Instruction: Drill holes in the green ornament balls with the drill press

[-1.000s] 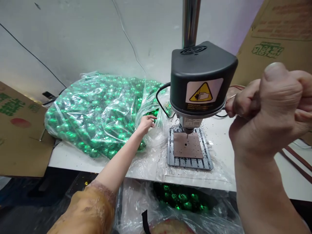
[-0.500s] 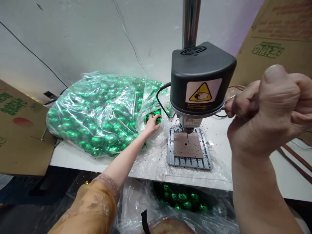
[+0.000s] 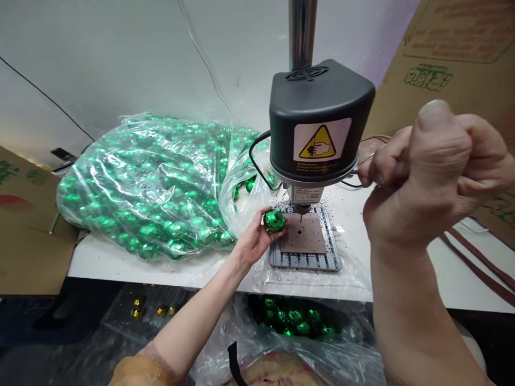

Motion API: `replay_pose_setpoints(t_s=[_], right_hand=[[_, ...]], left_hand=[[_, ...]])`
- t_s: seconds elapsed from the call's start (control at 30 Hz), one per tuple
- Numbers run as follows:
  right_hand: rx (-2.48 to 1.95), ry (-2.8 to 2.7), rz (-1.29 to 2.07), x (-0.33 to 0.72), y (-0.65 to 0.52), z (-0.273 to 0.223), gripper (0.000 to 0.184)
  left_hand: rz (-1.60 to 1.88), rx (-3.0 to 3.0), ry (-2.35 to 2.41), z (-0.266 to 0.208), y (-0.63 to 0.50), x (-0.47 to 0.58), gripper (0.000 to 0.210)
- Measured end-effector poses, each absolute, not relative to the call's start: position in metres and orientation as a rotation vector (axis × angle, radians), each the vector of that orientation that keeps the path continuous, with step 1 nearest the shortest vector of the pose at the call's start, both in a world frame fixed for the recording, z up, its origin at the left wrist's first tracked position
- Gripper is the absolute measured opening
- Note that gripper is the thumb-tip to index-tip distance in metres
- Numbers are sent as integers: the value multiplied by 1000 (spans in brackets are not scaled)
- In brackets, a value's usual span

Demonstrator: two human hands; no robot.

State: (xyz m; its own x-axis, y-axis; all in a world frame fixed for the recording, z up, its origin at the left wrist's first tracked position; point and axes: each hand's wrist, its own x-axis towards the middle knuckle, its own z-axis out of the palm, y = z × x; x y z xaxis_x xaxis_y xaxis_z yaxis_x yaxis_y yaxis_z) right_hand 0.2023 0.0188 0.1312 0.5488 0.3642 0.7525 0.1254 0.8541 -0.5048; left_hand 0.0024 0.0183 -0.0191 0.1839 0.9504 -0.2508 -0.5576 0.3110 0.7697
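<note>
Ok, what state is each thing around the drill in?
Left hand: holding the ball
Ball: held beside the bit, apart from it
Right hand: closed beside the drill, its grip mostly hidden
Drill: bit above the board; spinning or not, can't tell
Board: flat on the base, one hole, speckled
Base: littered
Upper bag: open-necked, bulging with green balls
Lower bag: open, more balls inside
</note>
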Motion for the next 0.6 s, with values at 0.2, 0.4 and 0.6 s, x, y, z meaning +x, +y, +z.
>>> replay_pose_setpoints(t_s=[0.2, 0.4, 0.6], right_hand=[[-552, -984, 141, 200, 19, 130, 45], [-574, -966, 133, 200, 17, 130, 45], [-535, -1004, 121, 200, 18, 128, 46]], left_hand=[[1214, 791, 878, -31, 25, 15, 56], [1202, 1101, 910, -49, 36, 20, 60], [1210, 1267, 931, -66, 43, 23, 64]])
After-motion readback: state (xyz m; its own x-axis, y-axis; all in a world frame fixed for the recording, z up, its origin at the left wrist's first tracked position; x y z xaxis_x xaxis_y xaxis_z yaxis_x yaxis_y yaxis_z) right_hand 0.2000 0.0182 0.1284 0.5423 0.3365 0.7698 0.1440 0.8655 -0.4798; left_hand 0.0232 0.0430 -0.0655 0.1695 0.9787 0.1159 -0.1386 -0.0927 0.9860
